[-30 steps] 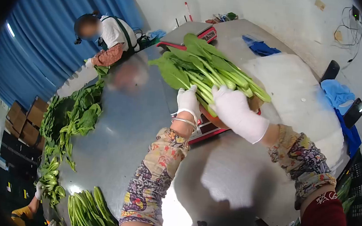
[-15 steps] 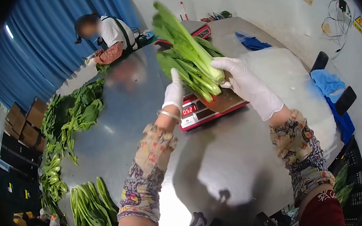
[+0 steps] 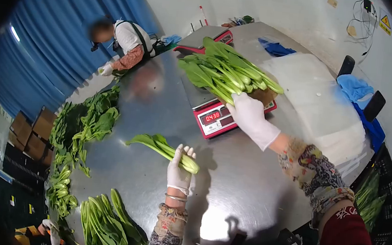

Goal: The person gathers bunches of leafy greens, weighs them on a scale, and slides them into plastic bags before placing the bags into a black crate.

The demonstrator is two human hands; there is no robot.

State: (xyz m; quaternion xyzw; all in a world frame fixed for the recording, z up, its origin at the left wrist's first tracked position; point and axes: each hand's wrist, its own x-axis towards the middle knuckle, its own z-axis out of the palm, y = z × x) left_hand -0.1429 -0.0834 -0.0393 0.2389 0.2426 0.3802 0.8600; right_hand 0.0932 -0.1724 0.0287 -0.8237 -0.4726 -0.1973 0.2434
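In white gloves, my left hand [image 3: 180,168] is wrapped round a single leafy green stalk [image 3: 156,146] over the metal table. A bunch of leafy greens [image 3: 229,71] lies on the red and white scale [image 3: 215,119], whose red display reads 0.438. My right hand [image 3: 251,116] has its fingers closed on the stem ends at the near side of that bunch; its fingertips are partly hidden among the stems.
A second scale [image 3: 204,36] stands behind. Piled greens [image 3: 88,117] line the left edge, with another bunch [image 3: 108,225] at the front left. Plastic sheets [image 3: 320,101] lie at right. A co-worker [image 3: 128,40] leans at the back left; another person's gloved hands [image 3: 52,234] show at lower left.
My left hand has moved down and toward me with one stalk, away from the scale. The stalk raised in my right hand is no longer up; that hand is now low at the bunch.
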